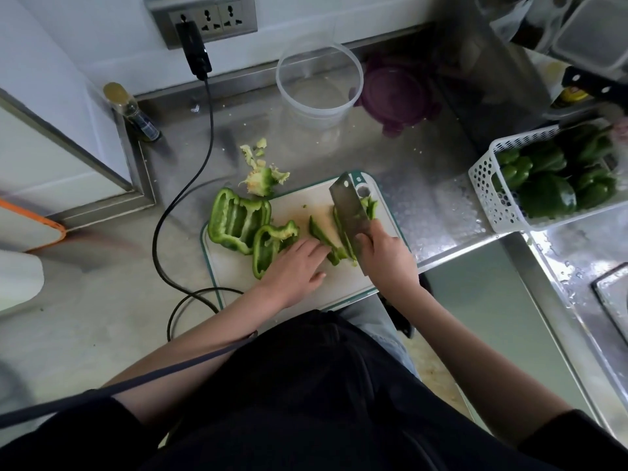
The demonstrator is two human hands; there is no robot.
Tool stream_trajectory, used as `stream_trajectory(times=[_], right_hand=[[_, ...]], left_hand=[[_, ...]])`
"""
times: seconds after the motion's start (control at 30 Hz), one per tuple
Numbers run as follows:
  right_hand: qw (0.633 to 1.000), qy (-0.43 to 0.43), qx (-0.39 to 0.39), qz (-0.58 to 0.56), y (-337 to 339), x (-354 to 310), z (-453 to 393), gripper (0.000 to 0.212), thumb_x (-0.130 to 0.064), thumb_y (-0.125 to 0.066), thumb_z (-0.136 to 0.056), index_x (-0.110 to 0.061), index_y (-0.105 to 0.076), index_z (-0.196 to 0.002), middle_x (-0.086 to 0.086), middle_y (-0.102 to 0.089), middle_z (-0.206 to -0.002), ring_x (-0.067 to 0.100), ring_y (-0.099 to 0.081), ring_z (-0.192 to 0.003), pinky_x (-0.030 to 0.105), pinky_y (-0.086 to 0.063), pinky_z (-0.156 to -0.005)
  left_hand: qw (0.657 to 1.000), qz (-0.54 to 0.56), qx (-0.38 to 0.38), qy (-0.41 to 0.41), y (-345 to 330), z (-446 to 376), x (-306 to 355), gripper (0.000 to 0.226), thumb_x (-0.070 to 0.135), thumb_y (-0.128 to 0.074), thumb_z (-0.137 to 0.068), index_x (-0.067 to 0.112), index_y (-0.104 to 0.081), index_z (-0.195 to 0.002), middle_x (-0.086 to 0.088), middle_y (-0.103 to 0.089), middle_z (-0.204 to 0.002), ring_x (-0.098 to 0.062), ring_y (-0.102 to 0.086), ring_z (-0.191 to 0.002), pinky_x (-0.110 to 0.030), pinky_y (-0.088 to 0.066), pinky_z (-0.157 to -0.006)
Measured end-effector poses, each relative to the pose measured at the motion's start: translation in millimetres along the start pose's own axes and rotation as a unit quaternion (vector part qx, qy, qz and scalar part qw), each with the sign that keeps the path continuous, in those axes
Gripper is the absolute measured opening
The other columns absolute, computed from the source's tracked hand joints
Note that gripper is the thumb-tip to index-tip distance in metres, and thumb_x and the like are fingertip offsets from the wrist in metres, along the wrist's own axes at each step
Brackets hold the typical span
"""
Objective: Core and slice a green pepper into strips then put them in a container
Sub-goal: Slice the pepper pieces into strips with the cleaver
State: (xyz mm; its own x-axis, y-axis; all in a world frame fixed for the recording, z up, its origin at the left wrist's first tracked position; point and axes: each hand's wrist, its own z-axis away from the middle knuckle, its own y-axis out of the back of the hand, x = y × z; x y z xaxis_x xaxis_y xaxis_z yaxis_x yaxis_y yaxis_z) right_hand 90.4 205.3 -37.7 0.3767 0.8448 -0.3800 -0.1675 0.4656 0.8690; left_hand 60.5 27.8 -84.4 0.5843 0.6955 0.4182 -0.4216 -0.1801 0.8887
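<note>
On the white cutting board [306, 283] lie a large green pepper half [236, 222], a smaller pepper piece [268, 244] and cut pepper strips [323, 236]. My left hand [295, 270] presses down on the pepper piece being cut, fingertips beside the blade. My right hand [387, 256] grips the handle of a cleaver [350, 212], whose blade stands on the board among the strips. More strips [371, 206] lie behind the blade. The pepper core [263, 180] sits off the board at its far edge. A clear round container [319, 83] stands empty at the back.
A purple lid [397, 93] lies right of the container. A white basket [489, 195] of whole green peppers stands at the right, by the sink [611, 297]. A black cable [176, 212] runs from the wall socket past the board's left side. A small bottle [136, 113] stands back left.
</note>
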Motion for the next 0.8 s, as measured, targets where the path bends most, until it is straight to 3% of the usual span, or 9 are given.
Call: stream_trajectory(times=[0.13,0.23,0.33,0.43,0.5,0.53,0.6,0.7,0.8], right_hand=[[0.989,-0.084,0.042,-0.111,2,11,1,0.020,-0.026,-0.037,-0.100,-0.009,-0.043,-0.092,0.006,-0.054,-0.072,0.030,-0.053,-0.062,0.037,-0.039,-0.047],[0.979,-0.124,0.041,-0.158,3,20,3,0.021,-0.025,-0.037,-0.099,-0.009,-0.042,-0.088,0.007,-0.053,-0.070,0.029,-0.054,-0.057,0.039,-0.044,-0.045],[0.979,-0.129,0.037,-0.155,2,22,6,0.026,-0.027,-0.039,-0.100,-0.003,-0.045,-0.092,0.008,-0.054,-0.074,0.017,-0.047,-0.053,0.023,-0.032,-0.037],[0.979,-0.106,0.029,-0.173,2,21,8,0.027,-0.026,-0.042,-0.100,-0.002,-0.044,-0.088,0.005,-0.050,-0.070,0.014,-0.043,-0.050,0.015,-0.030,-0.031],[0.974,-0.100,0.018,-0.201,0,20,5,0.029,-0.028,-0.042,-0.100,-0.001,-0.043,-0.087,0.006,-0.049,-0.068,0.016,-0.044,-0.047,0.017,-0.032,-0.032],[0.972,-0.102,0.007,-0.210,-2,19,4,0.030,-0.029,-0.042,-0.099,-0.002,-0.043,-0.088,0.009,-0.051,-0.071,0.020,-0.047,-0.045,0.026,-0.038,-0.033],[0.975,-0.090,-0.008,-0.205,-11,11,-1,0.027,-0.031,-0.043,-0.098,-0.006,-0.046,-0.088,0.012,-0.058,-0.076,0.024,-0.053,-0.046,0.038,-0.047,-0.041],[0.987,-0.044,-0.032,-0.152,-32,-10,-5,0.026,-0.037,-0.043,-0.097,-0.016,-0.057,-0.098,0.007,-0.067,-0.091,0.027,-0.064,-0.068,0.040,-0.054,-0.058],[0.997,-0.014,-0.058,-0.050,-49,-23,-7,0.032,-0.038,-0.040,-0.099,-0.010,-0.053,-0.094,0.013,-0.066,-0.097,0.034,-0.060,-0.090,0.039,-0.047,-0.070]], left_hand=[[0.995,-0.048,0.043,0.078,-7,-23,15,0.047,0.046,-0.053,-0.089,0.010,-0.043,-0.117,-0.008,-0.042,-0.119,-0.026,-0.039,-0.115,-0.036,-0.039,-0.093],[0.994,-0.095,0.049,0.031,-4,-31,17,0.037,0.029,-0.066,-0.084,0.003,-0.052,-0.106,-0.014,-0.051,-0.108,-0.029,-0.052,-0.099,-0.036,-0.050,-0.076],[0.988,-0.098,0.109,-0.056,-8,-33,6,0.030,0.005,-0.082,-0.060,0.001,-0.061,-0.081,-0.013,-0.062,-0.079,-0.026,-0.061,-0.071,-0.032,-0.054,-0.049],[0.985,0.012,0.172,-0.008,2,-33,10,0.013,0.002,-0.068,-0.077,0.000,-0.061,-0.088,-0.012,-0.063,-0.081,-0.026,-0.062,-0.075,-0.033,-0.054,-0.055],[0.952,0.157,0.237,0.113,21,-30,18,0.011,0.004,-0.053,-0.091,0.000,-0.058,-0.099,-0.009,-0.061,-0.085,-0.021,-0.059,-0.076,-0.021,-0.047,-0.059],[0.919,0.232,0.261,0.182,31,-29,20,0.013,0.007,-0.049,-0.094,0.002,-0.057,-0.103,-0.006,-0.059,-0.086,-0.018,-0.058,-0.073,-0.016,-0.042,-0.058],[0.853,0.374,0.234,0.280,45,-28,19,0.014,0.015,-0.044,-0.099,0.009,-0.055,-0.106,-0.001,-0.059,-0.086,-0.017,-0.061,-0.068,-0.018,-0.043,-0.057],[0.780,0.514,0.177,0.308,56,-24,14,0.015,0.018,-0.044,-0.100,0.009,-0.055,-0.103,0.001,-0.059,-0.083,-0.012,-0.060,-0.061,-0.031,-0.052,-0.065],[0.766,0.533,0.161,0.321,55,-18,7,0.023,0.021,-0.048,-0.098,0.003,-0.057,-0.109,-0.002,-0.059,-0.083,-0.010,-0.058,-0.062,-0.035,-0.055,-0.068]])
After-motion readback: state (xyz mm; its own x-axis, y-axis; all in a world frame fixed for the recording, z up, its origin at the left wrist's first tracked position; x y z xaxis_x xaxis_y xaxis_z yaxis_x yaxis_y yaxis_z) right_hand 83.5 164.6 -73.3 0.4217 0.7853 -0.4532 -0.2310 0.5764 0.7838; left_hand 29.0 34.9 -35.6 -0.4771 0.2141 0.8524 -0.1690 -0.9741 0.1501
